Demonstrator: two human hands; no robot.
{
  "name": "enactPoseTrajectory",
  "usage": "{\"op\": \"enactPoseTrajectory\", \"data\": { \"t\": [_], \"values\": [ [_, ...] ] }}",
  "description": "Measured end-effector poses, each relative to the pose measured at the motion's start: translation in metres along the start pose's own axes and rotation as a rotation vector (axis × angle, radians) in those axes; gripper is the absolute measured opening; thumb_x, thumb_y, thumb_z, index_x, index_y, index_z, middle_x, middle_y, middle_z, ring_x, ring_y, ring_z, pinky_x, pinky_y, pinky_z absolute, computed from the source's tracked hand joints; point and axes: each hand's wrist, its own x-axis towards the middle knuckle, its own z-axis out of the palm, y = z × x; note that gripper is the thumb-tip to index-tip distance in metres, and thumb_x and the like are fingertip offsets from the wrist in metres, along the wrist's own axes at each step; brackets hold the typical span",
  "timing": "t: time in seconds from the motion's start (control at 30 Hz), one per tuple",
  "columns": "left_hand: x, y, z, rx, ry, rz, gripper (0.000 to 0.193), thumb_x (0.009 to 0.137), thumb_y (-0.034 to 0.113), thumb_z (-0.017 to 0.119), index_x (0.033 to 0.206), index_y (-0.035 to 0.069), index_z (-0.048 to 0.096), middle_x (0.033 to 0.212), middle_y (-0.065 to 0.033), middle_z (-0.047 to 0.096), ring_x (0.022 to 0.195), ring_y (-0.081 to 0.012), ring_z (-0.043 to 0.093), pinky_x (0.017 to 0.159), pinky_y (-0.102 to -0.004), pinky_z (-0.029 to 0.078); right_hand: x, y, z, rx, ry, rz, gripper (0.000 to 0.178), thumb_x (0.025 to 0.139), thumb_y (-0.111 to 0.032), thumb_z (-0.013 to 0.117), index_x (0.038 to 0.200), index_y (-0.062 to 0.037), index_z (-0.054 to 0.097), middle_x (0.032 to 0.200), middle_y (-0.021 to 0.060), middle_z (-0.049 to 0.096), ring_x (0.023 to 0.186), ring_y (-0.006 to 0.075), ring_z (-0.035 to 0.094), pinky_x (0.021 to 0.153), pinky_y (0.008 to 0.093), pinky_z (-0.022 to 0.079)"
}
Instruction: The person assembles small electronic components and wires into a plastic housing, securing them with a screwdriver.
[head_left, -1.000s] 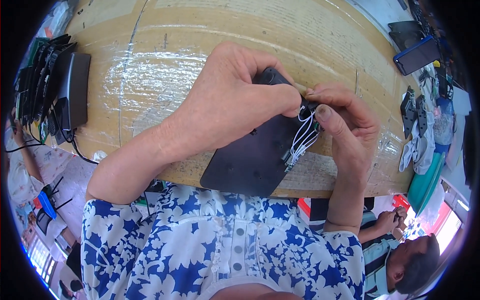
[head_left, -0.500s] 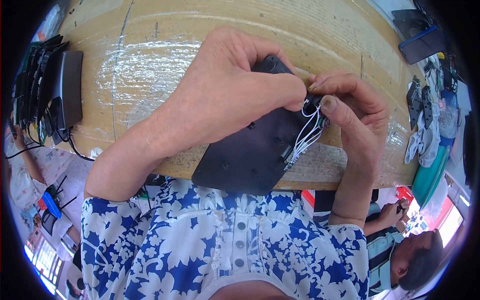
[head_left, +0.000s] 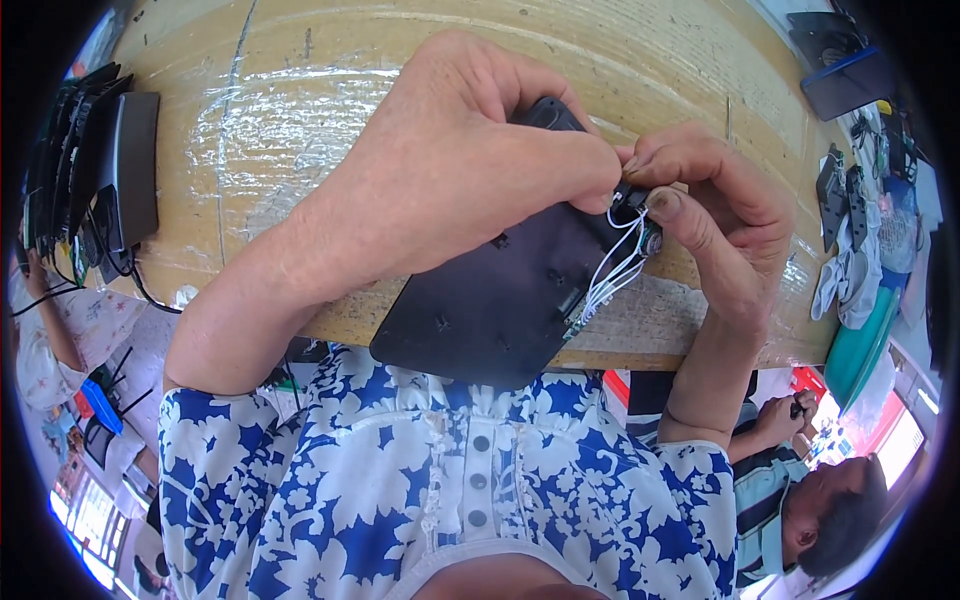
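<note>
A flat black plastic panel (head_left: 480,310) lies tilted across the table's near edge, its lower corner close to my shirt. My left hand (head_left: 500,160) is closed round its far end, the thumb and fingertips meeting at the right side. There my right hand (head_left: 725,215) pinches a small black part (head_left: 628,205) between thumb and forefinger, its other fingers curled. Several thin white wires (head_left: 607,280) run from this part down to a narrow green circuit board (head_left: 573,325) on the panel. My fingertips partly hide the small part, and I cannot tell its kind.
The film-covered cardboard tabletop (head_left: 310,110) spreads around my hands. A row of black panels (head_left: 85,170) stands at the left. Black parts (head_left: 838,195), white cloth gloves (head_left: 850,285) and a teal basin (head_left: 865,335) are at the right. A co-worker (head_left: 820,510) sits at the lower right.
The panel's near end has shifted slightly left. My right hand has moved a little to the right and turned slightly, still pinching the small black part; my left hand keeps its grip.
</note>
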Motion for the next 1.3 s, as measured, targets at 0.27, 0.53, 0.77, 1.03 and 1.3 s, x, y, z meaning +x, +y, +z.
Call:
{"op": "enactPoseTrajectory", "data": {
  "t": [0.27,0.53,0.77,1.03,1.3],
  "values": [
    [0.001,-0.0057,0.0009,0.005,0.003,0.046,0.012,0.077,0.005,0.067,0.083,-0.001,0.074,0.071,-0.0015,0.068,0.062,-0.0035,0.06,0.06,-0.0172,0.048,0.0006,0.0005,-0.002,-0.04,-0.027,-0.038,0.012,0.084,0.008,0.069,0.096,0.0071,0.068,0.096,0.0113,0.067,0.093,0.0188,0.063,0.083,0.0282,0.048],
    [-0.0019,-0.003,0.0054,-0.001,0.005,0.049,0.009,0.076,0.004,0.068,0.082,-0.001,0.073,0.069,-0.0006,0.067,0.06,-0.0034,0.06,0.057,-0.0183,0.047,-0.0018,-0.0008,-0.0002,-0.096,-0.033,-0.051,0.012,0.083,0.01,0.065,0.095,0.0077,0.067,0.096,0.0115,0.067,0.091,0.0178,0.064,0.081,0.0272,0.049],
    [-0.0027,-0.0022,0.0046,-0.015,0.002,0.062,0.009,0.076,0.004,0.068,0.082,-0.001,0.073,0.069,-0.0009,0.067,0.06,-0.0035,0.06,0.056,-0.0188,0.048,-0.0025,-0.0022,0.0007,-0.035,-0.024,-0.013,0.013,0.084,0.01,0.064,0.097,0.0087,0.066,0.098,0.0105,0.066,0.092,0.016,0.064,0.083,0.0262,0.051],
    [-0.0014,-0.0032,0.0024,0.025,-0.035,0.038,0.011,0.076,0.006,0.069,0.084,-0.001,0.072,0.069,-0.0009,0.067,0.061,-0.0043,0.061,0.057,-0.0191,0.049,-0.0027,-0.0037,-0.0021,-0.022,-0.058,0.007,0.013,0.084,0.01,0.063,0.097,0.0093,0.065,0.098,0.011,0.065,0.094,0.017,0.064,0.086,0.0274,0.052],
    [0.0,-0.0058,0.0037,0.122,0.004,0.066,0.01,0.076,0.005,0.069,0.083,-0.001,0.072,0.069,-0.0006,0.067,0.061,-0.004,0.061,0.057,-0.0192,0.049,-0.0042,-0.004,0.0054,-0.213,-0.002,-0.066,0.013,0.08,0.01,0.065,0.093,0.0064,0.065,0.09,0.0083,0.064,0.086,0.0149,0.065,0.083,0.026,0.053]
  ]
}}
